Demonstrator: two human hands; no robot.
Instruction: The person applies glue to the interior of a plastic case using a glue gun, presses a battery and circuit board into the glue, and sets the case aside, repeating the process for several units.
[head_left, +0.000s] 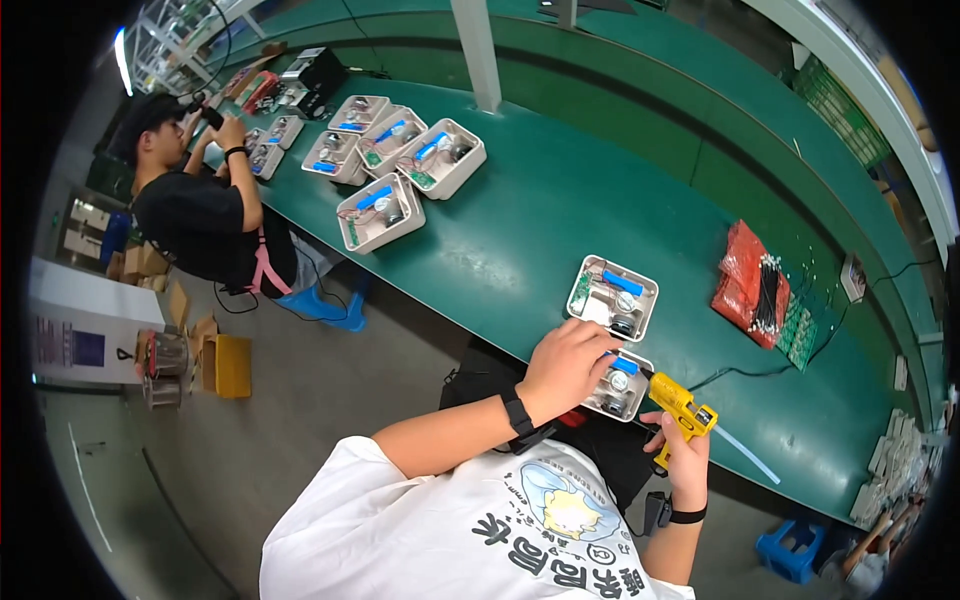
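My right hand [684, 452] grips a yellow hot glue gun [684, 403] by its handle, with a pale glue stick [748, 456] trailing out of its back. The gun's nozzle is at the right side of a small white plastic housing [636, 400] near the table edge. Over the left part of that housing lies my left hand [570, 368], fingers bent and close together; what their tips pinch or press is hidden. Inside the housing a blue cylindrical cell [624, 364] and a round white part [619, 381] show. A similar open housing [652, 300] stands just beyond it.
Several filled white housings [385, 228] stand on the green table [500, 260] at the left. Red bags [740, 275], black wires [768, 295] and green circuit boards [797, 335] lie right. A black cable [745, 370] crosses the tabletop. Another person [200, 200] works at far left.
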